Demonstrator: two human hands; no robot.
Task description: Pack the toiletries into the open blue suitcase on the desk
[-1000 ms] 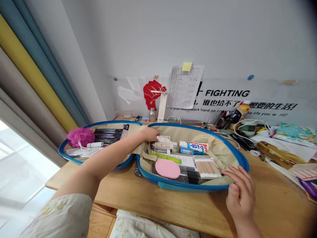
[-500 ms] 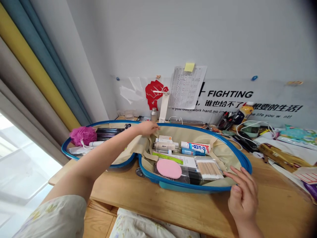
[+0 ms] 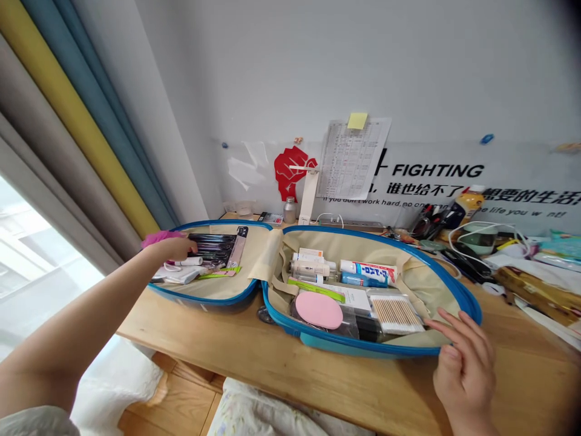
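A blue-rimmed case (image 3: 363, 348) with a beige lining lies unfolded on the wooden desk. Over its left half reaches my left hand (image 3: 178, 249), beside a purple bath puff (image 3: 157, 237), a white tube (image 3: 191, 261) and a pack of dark slim sticks (image 3: 213, 247); its fingers are mostly hidden. My right hand (image 3: 467, 363) is open at the front right rim, fingers spread near a pack of cotton swabs (image 3: 396, 313). The right half also holds a pink oval pad (image 3: 319, 310), a toothpaste tube (image 3: 367, 270), a blue bottle (image 3: 363, 279) and small clear bottles (image 3: 309, 267).
Behind the case stand a small metallic bottle (image 3: 289, 211) and a white lamp (image 3: 309, 197). To the right, the desk (image 3: 521, 375) carries an orange-labelled bottle (image 3: 468, 206), cables, pens and a gold pouch (image 3: 521, 284). Curtains (image 3: 86, 121) hang at the left.
My left hand has moved left, from the case's middle hinge to the items in its left half. My right hand stays by the front right rim. The view has shifted slightly.
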